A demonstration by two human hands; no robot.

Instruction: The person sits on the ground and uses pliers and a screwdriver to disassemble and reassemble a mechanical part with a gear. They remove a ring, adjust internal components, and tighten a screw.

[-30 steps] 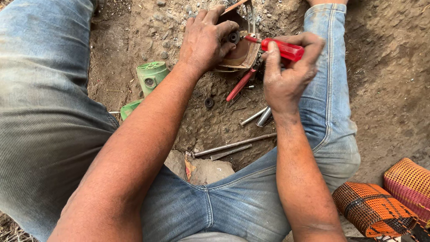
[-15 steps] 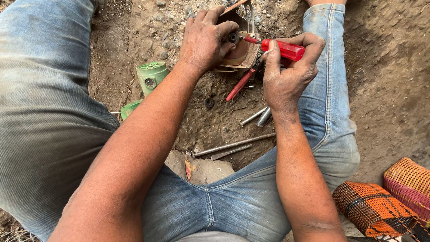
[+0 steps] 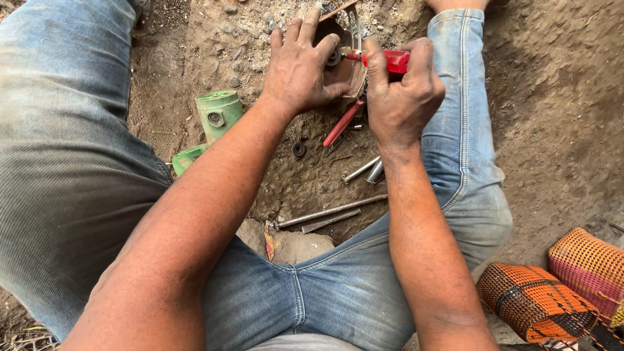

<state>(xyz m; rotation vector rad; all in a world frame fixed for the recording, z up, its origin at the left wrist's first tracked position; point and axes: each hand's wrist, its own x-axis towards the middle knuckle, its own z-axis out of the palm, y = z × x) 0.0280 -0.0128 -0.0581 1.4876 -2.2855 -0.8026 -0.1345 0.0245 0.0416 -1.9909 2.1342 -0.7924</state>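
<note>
The right hand [image 3: 402, 97] is clamped around a red-handled tool [image 3: 389, 60], fingers curled over the handle so that only its red top and a short metal shank show; the tip points left into a dark, rusty brown metal part [image 3: 348, 65]. The left hand [image 3: 300, 65] presses down on that part, fingers spread over its upper edge and the thumb hooked against a small round fitting on its face. The part sits on bare dirt ground [image 3: 552, 117] between the person's spread legs in blue jeans [image 3: 455, 149], near the top of the view; it looks flat, worn and grimy, with thin metal prongs rising just behind it. Just below it lies a second red-handled tool [image 3: 342, 123], then a small black ring [image 3: 299, 149], two short metal sockets [image 3: 369, 170] and long metal rods [image 3: 328, 213]. A green cylindrical housing [image 3: 218, 114] lies to the left. Orange woven bags [image 3: 552, 296] rest at the lower right.
</note>
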